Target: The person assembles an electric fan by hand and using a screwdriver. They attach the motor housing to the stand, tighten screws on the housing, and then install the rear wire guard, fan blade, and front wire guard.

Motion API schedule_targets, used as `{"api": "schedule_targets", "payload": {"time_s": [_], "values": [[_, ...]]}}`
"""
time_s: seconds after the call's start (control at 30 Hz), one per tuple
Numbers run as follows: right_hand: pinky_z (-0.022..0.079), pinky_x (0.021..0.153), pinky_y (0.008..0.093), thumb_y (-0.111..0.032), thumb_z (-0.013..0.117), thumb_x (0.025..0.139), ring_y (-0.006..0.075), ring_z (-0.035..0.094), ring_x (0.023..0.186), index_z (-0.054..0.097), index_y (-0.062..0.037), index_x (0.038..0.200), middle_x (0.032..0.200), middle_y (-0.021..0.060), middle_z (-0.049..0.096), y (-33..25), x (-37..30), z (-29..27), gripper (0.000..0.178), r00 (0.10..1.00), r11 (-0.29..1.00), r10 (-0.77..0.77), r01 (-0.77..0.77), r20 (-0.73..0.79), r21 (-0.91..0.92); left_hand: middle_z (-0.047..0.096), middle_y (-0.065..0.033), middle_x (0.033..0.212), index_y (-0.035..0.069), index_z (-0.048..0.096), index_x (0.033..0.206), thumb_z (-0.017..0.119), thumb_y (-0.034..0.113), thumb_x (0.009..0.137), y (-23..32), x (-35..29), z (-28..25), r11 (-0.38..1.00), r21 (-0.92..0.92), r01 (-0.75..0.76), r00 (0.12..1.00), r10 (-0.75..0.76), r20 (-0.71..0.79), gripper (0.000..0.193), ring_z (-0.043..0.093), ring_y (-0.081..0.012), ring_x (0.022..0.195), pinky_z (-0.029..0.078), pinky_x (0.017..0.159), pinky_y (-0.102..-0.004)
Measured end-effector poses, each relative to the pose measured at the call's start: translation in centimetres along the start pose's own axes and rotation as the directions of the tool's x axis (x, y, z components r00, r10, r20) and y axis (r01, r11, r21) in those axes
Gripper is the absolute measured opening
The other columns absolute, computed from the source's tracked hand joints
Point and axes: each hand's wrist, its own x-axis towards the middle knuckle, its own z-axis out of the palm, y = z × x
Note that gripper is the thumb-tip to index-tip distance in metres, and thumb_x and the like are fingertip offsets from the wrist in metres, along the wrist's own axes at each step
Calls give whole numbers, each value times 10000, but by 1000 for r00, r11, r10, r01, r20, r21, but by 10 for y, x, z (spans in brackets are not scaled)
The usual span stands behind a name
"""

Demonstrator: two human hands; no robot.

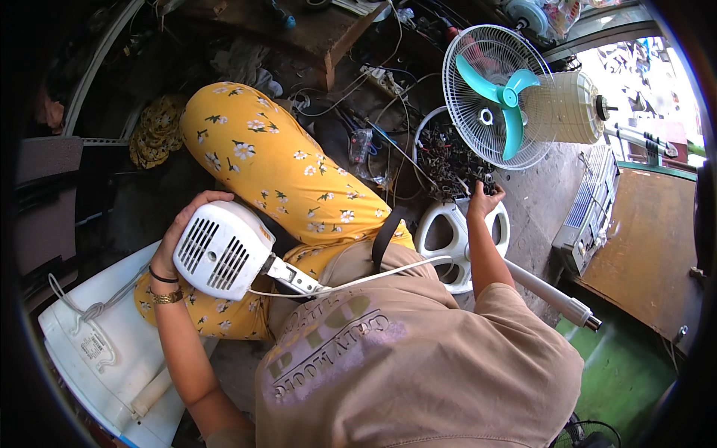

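My left hand (pixel 181 224) is wrapped round the far-left side of a white fan motor housing (pixel 215 250) with slotted vents. The housing rests over my lap, its metal neck bracket (pixel 293 276) pointing right and a white cord (pixel 366 280) trailing from it. At the right, my right hand (pixel 485 200) reaches to the near edge of a heap of small dark metal parts (pixel 452 157) in a container. Its fingers are curled in at the heap; what they hold, if anything, is too small to make out. A white round fan base (pixel 441 224) lies just below that hand.
A fan with teal blades (pixel 508 97) in a white cage stands at the far right, a cream cylindrical tub (pixel 571 108) beside it. A white pole (pixel 545 291) lies to the right. Nearby are a white appliance panel (pixel 89 336), a wooden table (pixel 321 45) and a grey slatted unit (pixel 586 209).
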Motion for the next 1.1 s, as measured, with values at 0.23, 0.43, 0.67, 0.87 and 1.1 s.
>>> {"api": "schedule_targets", "payload": {"time_s": [0.23, 0.43, 0.67, 0.87, 1.1], "values": [[440, 862, 375, -119, 782, 694, 262, 528, 951, 464, -11, 1128, 1058, 153, 519, 17, -11, 11, 548, 998, 1000, -28, 29, 54, -3, 559, -91, 1168, -41, 478, 1254, 412, 774, 790, -4, -1, 0, 1000, -12, -11, 1000, 11, -25, 941, 549, -117, 1051, 451, 904, -242], [392, 960, 407, -157, 785, 675, 352, 485, 1080, 499, -47, 1199, 1138, 191, 484, -28, -28, 13, 607, 940, 887, -197, 292, 279, -357, 557, -88, 1171, -37, 479, 1253, 411, 770, 793, -5, -3, 1, 1000, -17, -16, 1000, 15, -27, 931, 549, -118, 1044, 444, 910, -239], [345, 929, 511, -246, 756, 672, 297, 460, 1132, 579, -179, 1184, 1233, 66, 511, -86, -42, 36, 546, 518, 430, -504, 845, 691, -319, 561, -83, 1149, -14, 486, 1256, 383, 719, 830, -7, 0, -2, 999, 14, -47, 999, 48, -19, 854, 554, -123, 1025, 447, 890, -242], [167, 1019, 737, -323, 781, 666, 323, 448, 1197, 589, -243, 1181, 1294, 84, 499, -84, -35, 59, 555, 353, 220, -235, 927, 906, -305, 565, -80, 1138, -15, 490, 1250, 355, 660, 874, -6, -2, -5, 999, 10, -44, 999, 44, -8, 785, 556, -123, 1021, 449, 894, -246], [242, 993, 677, -307, 708, 749, 308, 463, 1130, 598, -208, 1032, 1154, 70, 519, -49, 5, 22, 319, 330, 166, -419, 944, 846, -286, 568, -80, 1142, -18, 491, 1249, 348, 677, 874, -9, -9, -7, 999, -4, -46, 998, 46, -52, 802, 555, -123, 1019, 444, 902, -247]]}}
